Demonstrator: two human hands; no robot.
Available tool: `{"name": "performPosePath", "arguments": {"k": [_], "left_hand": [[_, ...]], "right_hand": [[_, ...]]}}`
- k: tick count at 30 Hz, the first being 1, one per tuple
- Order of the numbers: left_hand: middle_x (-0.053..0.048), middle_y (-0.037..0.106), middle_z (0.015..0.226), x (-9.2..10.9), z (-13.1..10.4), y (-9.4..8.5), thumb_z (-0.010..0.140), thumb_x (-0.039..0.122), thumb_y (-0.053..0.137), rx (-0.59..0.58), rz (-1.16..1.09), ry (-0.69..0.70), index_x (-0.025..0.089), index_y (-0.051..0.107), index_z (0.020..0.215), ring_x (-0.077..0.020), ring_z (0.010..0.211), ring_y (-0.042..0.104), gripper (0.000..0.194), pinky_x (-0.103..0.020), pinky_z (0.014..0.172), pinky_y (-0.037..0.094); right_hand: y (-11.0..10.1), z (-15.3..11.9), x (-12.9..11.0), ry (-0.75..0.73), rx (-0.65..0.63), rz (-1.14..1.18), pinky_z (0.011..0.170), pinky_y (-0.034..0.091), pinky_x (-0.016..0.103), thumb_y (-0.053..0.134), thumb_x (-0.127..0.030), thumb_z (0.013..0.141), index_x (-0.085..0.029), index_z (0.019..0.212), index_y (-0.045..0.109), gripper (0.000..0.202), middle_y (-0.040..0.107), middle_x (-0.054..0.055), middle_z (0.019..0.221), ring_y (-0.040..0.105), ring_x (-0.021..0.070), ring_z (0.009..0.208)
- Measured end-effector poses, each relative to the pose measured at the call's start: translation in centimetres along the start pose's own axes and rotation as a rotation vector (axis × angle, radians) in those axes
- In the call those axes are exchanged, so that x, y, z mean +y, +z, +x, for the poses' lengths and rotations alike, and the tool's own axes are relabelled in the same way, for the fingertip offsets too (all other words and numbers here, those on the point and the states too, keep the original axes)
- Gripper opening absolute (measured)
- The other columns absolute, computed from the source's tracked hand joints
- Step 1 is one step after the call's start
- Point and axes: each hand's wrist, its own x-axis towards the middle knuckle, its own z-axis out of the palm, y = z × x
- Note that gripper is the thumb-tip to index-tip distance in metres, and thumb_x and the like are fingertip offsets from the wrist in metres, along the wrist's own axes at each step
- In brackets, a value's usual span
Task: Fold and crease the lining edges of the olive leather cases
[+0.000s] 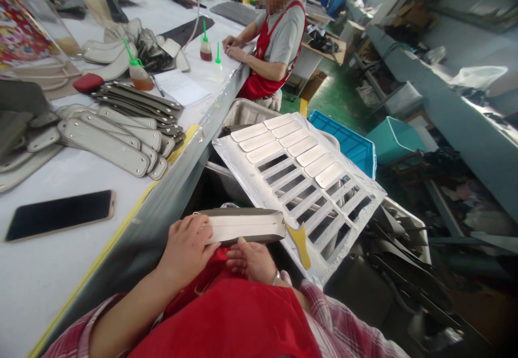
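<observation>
A long grey leather strip [246,226] with a pale inner face and raised long edges lies across my lap. My left hand [188,244] is closed around its left end, fingers over the far edge. My right hand [257,262] is at the near edge, palm turned up, its thumb tip on the edge and its fingers curled below. Right of the strip, a yellow scraper [300,244] rests on the slotted white frame [279,182], beside open slots. Several pale rounded strips [265,152] are laid out across the frame's far part.
On the table at left are a phone [60,215], stacked grey strips with studs [107,147] and a green-tipped glue bottle [140,74]. A co-worker in a red apron [279,39] sits at the table's far side. Blue crates [343,136] stand behind the frame.
</observation>
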Motion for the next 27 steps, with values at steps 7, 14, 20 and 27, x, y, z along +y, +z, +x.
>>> {"name": "performPosePath", "arguments": {"k": [7, 14, 20, 27], "left_hand": [[-0.009, 0.042, 0.129, -2.1, -1.0, 1.5, 0.083, 0.025, 0.046, 0.155, -0.120, 0.002, 0.019, 0.059, 0.074, -0.0274, 0.121, 0.034, 0.017, -0.052, 0.101, 0.024], [-0.010, 0.037, 0.133, -2.3, -0.9, 2.7, 0.082, 0.021, 0.046, 0.229, -0.255, 0.005, 0.017, 0.053, 0.072, -0.0280, 0.126, 0.029, 0.013, -0.047, 0.102, 0.032], [-0.009, 0.044, 0.127, -2.7, -0.6, 2.5, 0.080, 0.020, 0.048, 0.208, -0.258, 0.018, 0.017, 0.053, 0.070, -0.0290, 0.121, 0.034, 0.012, -0.049, 0.099, 0.036], [-0.009, 0.044, 0.127, -3.2, -0.5, 2.1, 0.081, 0.021, 0.047, 0.162, -0.286, 0.033, 0.017, 0.052, 0.069, -0.0280, 0.119, 0.034, 0.014, -0.048, 0.099, 0.036]], "right_hand": [[1.5, 0.3, 0.2, 0.006, 0.020, -0.009, 0.039, 0.042, 0.020, 0.053, -0.037, 0.084, -0.007, 0.076, 0.057, 0.031, 0.063, 0.006, 0.058, 0.059, 0.0117, 0.043], [2.4, 0.5, 0.5, 0.008, 0.047, -0.057, 0.041, 0.043, 0.020, 0.054, -0.042, 0.082, -0.008, 0.078, 0.058, 0.034, 0.064, 0.007, 0.061, 0.059, 0.0116, 0.044], [3.6, 0.2, 0.3, 0.035, 0.056, -0.088, 0.042, 0.043, 0.021, 0.054, -0.042, 0.081, -0.007, 0.079, 0.058, 0.035, 0.064, 0.007, 0.059, 0.057, 0.0115, 0.043], [4.6, 0.9, 0.7, 0.081, 0.010, -0.124, 0.042, 0.043, 0.022, 0.052, -0.043, 0.083, -0.005, 0.079, 0.058, 0.038, 0.063, 0.008, 0.057, 0.058, 0.0135, 0.043]]}}
